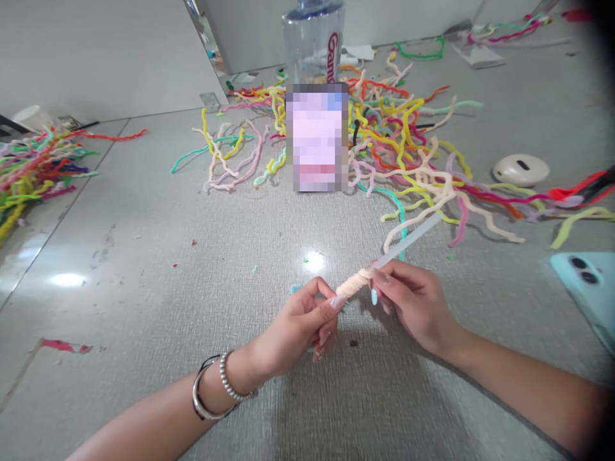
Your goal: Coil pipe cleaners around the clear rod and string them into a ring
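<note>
A cream pipe cleaner (354, 283) is coiled tightly around the lower part of a translucent whitish stick (408, 241). The bare end of the stick slants up to the right, past my fingers. My left hand (307, 317) pinches the lower left end of the coil between thumb and fingers. At the coil's upper right end, my right hand (416, 301) is closed with thumb and fingertips on the pipe cleaner and stick. Something light blue (300, 290) lies on the table behind my left hand, partly hidden.
Loose pipe cleaners (408, 121) in many colours spread across the back, with another pile (38, 173) at far left. A phone with a blurred screen (317, 137) leans before a clear plastic bottle (312, 45). A white oval case (521, 169) and light blue phone (589, 294) lie right.
</note>
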A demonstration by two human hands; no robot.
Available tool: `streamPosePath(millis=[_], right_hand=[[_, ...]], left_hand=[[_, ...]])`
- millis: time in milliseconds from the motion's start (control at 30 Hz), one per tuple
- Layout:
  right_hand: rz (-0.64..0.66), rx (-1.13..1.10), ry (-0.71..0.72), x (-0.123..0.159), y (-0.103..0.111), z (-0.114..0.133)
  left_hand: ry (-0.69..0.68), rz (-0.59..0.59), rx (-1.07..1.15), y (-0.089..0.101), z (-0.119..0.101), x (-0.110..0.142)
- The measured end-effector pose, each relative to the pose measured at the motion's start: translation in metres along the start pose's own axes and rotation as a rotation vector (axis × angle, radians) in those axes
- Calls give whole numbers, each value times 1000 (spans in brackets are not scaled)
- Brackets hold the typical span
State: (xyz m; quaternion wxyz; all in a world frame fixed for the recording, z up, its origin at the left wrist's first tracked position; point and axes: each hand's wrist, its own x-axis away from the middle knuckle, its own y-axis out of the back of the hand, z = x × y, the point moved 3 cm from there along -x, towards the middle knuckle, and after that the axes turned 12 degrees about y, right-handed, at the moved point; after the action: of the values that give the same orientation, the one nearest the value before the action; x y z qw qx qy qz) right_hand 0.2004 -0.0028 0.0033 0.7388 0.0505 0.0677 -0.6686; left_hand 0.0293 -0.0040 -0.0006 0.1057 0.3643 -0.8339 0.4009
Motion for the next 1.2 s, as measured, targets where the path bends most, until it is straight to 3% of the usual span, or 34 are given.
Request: streamPosePath(millis=[267, 567, 867, 1200], right_hand=[[-107, 58, 112, 4, 5, 0], [53, 83, -11, -8, -6, 6], [174, 99, 11, -5, -7, 6], [177, 136, -25, -9, -7, 6]], left_hand=[[-27, -106, -138, -1, 3, 1], [-83, -47, -460, -9, 11, 11], [-94, -12, -447, -5, 12, 8], [-44, 12, -378, -6, 13, 9]])
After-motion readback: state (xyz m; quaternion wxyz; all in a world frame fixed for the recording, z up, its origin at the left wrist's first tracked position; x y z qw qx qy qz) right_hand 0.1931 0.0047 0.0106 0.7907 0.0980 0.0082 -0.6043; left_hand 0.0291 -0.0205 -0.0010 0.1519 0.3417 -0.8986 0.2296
